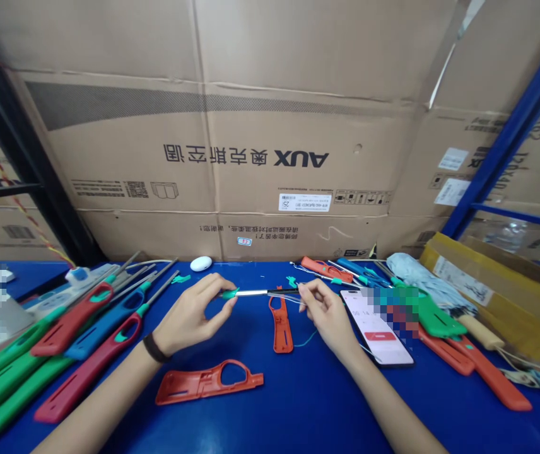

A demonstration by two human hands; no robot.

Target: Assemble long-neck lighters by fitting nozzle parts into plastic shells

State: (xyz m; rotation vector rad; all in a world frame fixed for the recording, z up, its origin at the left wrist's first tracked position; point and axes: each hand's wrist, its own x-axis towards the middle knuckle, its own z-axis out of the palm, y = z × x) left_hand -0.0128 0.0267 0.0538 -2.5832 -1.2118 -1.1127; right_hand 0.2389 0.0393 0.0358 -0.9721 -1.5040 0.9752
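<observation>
A slim silver-and-black lighter rod is held level between my two hands. My left hand pinches its left end, where a green plastic piece shows at the fingertips. The fingers of my right hand close on the black end, with thin pale wires running beside it. Below, a red lighter casing half lies with its hollow side up, finger loop to the right. Another red casing half lies under the rod, left of my right hand.
Assembled lighters in several colours are piled on the left. A phone lies at right, beside more casings and a yellow-taped carton. A white oval object and small green pieces lie at the back, before the cardboard wall.
</observation>
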